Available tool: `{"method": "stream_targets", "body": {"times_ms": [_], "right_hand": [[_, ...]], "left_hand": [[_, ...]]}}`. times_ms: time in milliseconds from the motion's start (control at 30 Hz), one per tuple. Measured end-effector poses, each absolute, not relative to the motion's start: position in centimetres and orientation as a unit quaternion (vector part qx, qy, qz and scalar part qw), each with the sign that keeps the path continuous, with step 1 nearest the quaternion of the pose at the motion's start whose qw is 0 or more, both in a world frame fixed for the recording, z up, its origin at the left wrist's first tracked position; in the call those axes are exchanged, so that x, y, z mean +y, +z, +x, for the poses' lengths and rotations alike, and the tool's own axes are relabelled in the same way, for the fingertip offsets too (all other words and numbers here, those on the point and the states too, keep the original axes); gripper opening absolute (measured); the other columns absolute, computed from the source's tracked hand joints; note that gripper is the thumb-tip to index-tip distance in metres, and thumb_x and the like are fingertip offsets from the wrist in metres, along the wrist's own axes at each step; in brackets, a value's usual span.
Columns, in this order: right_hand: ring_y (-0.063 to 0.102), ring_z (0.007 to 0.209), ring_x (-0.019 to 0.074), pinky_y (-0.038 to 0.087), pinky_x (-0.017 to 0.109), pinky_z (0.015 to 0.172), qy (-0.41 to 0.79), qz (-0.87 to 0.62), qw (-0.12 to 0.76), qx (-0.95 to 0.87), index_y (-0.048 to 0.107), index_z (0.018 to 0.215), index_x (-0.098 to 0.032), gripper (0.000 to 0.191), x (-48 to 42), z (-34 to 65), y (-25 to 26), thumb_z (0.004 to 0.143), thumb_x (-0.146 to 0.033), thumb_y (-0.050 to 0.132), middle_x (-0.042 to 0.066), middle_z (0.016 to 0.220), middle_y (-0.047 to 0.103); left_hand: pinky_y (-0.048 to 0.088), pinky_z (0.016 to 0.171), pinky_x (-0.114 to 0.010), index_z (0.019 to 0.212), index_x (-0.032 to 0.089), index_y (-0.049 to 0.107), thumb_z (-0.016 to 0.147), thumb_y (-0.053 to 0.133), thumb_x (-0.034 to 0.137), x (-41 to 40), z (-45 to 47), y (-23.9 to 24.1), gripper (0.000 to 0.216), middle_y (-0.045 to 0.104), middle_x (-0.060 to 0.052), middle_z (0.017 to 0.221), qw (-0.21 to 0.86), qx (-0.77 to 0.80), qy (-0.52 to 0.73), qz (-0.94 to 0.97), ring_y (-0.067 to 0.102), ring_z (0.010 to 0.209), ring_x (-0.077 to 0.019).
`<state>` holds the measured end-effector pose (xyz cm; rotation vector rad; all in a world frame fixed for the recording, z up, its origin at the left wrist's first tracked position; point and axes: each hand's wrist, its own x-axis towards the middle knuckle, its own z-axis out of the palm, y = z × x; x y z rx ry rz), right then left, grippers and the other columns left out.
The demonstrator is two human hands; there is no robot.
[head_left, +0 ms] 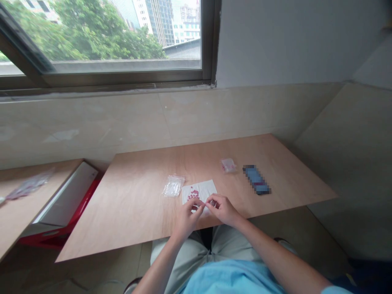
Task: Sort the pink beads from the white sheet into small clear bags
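Both hands meet fingertip to fingertip over the near part of a white sheet (206, 188) on the table. My left hand (189, 212) is closed in a pinch, thumb against forefinger. Opposite it, my right hand (223, 208) pinches too, its fingertips nearly touching the left ones. Whatever sits between the fingertips is too small to make out. Several small red bead-like pieces (193, 194) lie loose on the sheet, just beyond my left hand, which hides part of them.
Left of the sheet lies a clear plastic bag (173, 186). A small bag with pinkish contents (228, 165) and a blurred-out phone-like object (256, 179) are to the right. The wooden table (131, 204) stands near a tiled wall; another table (18, 216) holds more plastic bags (30, 185).
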<state>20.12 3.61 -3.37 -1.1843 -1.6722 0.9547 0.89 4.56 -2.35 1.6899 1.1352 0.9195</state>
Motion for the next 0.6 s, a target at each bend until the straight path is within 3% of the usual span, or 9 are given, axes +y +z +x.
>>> {"method": "stream_targets", "body": {"times_ms": [267, 467, 600], "right_hand": [[0.059, 0.064, 0.0145, 0.047, 0.025, 0.059, 0.459, -0.496, 0.449, -0.585, 0.071, 0.093, -0.019, 0.026, 4.7, 20.7, -4.2, 0.092, -0.044, 0.063, 0.001, 0.075, 0.066], [0.067, 0.089, 0.0184, 0.054, 0.029, 0.077, 0.514, -0.470, 0.473, -0.539, 0.069, 0.109, -0.019, 0.032, 4.6, 20.0, -5.4, 0.090, -0.046, 0.065, 0.006, 0.103, 0.071], [0.067, 0.080, 0.0170, 0.054, 0.028, 0.071, 0.592, -0.421, 0.447, -0.523, 0.066, 0.102, -0.018, 0.033, 4.8, 20.1, -6.1, 0.085, -0.046, 0.071, 0.004, 0.091, 0.071]], "left_hand": [[0.055, 0.080, -0.034, 0.106, 0.020, 0.075, 0.095, 0.058, 0.046, 5.5, 0.3, -3.2, 0.033, 0.075, -0.009, 0.105, 0.487, 0.461, 0.391, 0.631, 0.068, 0.089, -0.0215], [0.058, 0.071, -0.033, 0.117, 0.018, 0.072, 0.096, 0.055, 0.049, 5.4, 0.5, -3.4, 0.042, 0.075, -0.010, 0.101, 0.523, 0.473, 0.409, 0.579, 0.068, 0.075, -0.0183], [0.060, 0.067, -0.032, 0.127, 0.018, 0.065, 0.095, 0.055, 0.052, 5.3, 0.7, -3.0, 0.048, 0.072, -0.013, 0.112, 0.548, 0.480, 0.439, 0.526, 0.069, 0.085, -0.0201]]}}
